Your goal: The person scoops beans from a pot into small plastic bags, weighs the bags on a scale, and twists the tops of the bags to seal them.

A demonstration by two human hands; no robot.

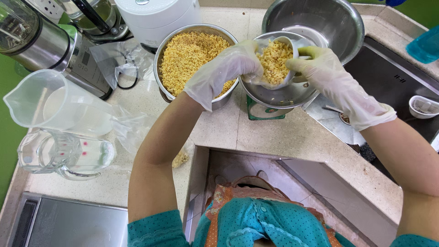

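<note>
My gloved left hand and right hand gripped a white cup of yellow grains above a steel bowl, right of the grain-filled metal strainer.

Thin translucent plastic gloves, shiny steel bowl, perforated metal colander, matt speckled stone counter.
</note>
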